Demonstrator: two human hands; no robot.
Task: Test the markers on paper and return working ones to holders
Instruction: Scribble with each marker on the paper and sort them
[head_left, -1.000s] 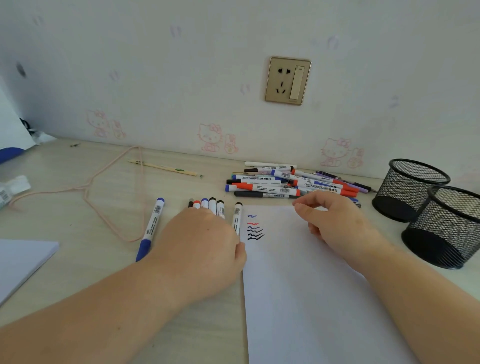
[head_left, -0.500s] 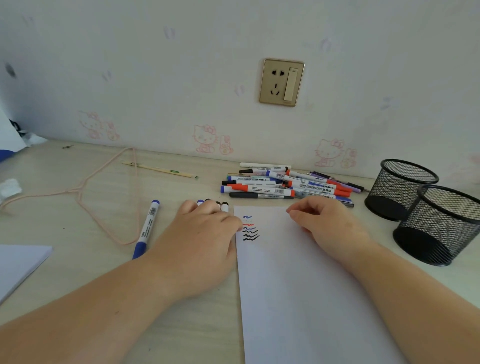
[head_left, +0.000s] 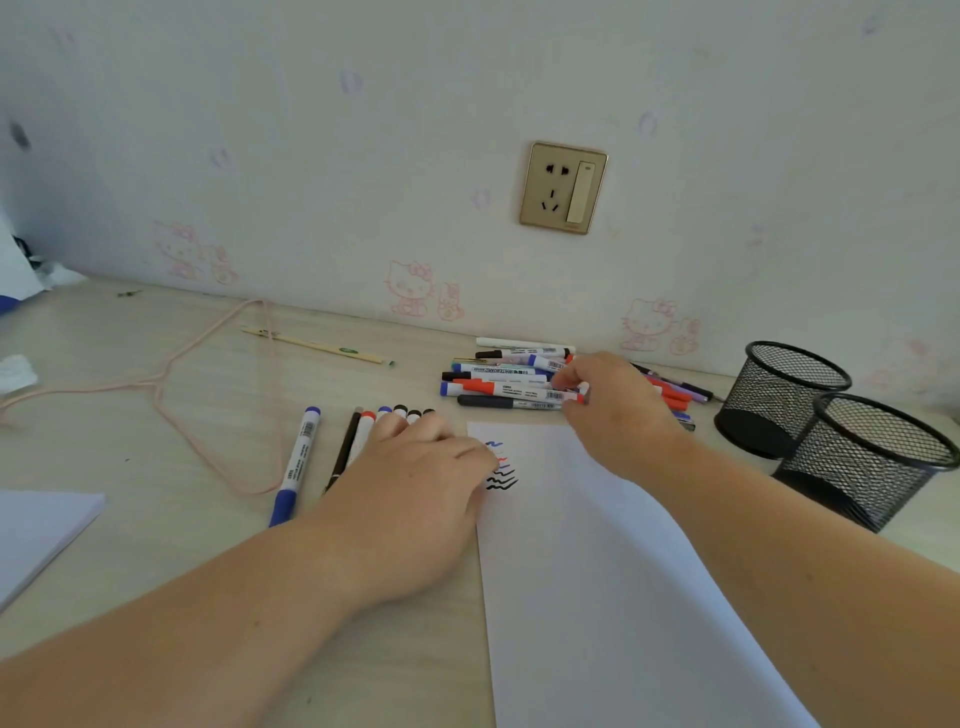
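My left hand (head_left: 415, 483) lies palm-down on the desk (head_left: 156, 415), its fingers fairly straight over a short row of markers (head_left: 400, 413) that lie side by side; only their capped far ends show past my knuckles — red, blue and black. It presses on them rather than gripping any. Its thumb side touches the left edge of the white paper (head_left: 597, 597), right beside the test squiggles (head_left: 501, 467): a blue one farthest, then red, then several black.

My right hand (head_left: 618, 410) reaches to the far side of the paper, into the loose pile of markers (head_left: 509, 379) near the wall. Its fingertips (head_left: 563, 379) are bent down onto the pile, touching a marker with a red cap (head_left: 511, 388), but I cannot tell whether they have actually closed round it or only rest on top.

Left of the row lies a thin dark pen (head_left: 343, 452), and farther left, apart from it, a single blue marker (head_left: 296, 462) pointing away from me. Two black mesh holders (head_left: 841, 431) stand at the right, just beside each other, the near one overlapping the far one; I see no marker in either.

A pink cord (head_left: 208, 384) loops over the left of the desk, a pale stick (head_left: 317, 345) lies beyond it, and a stack of white sheets (head_left: 36, 535) sits at the near left edge. A gold wall socket (head_left: 563, 187) is above the pile.
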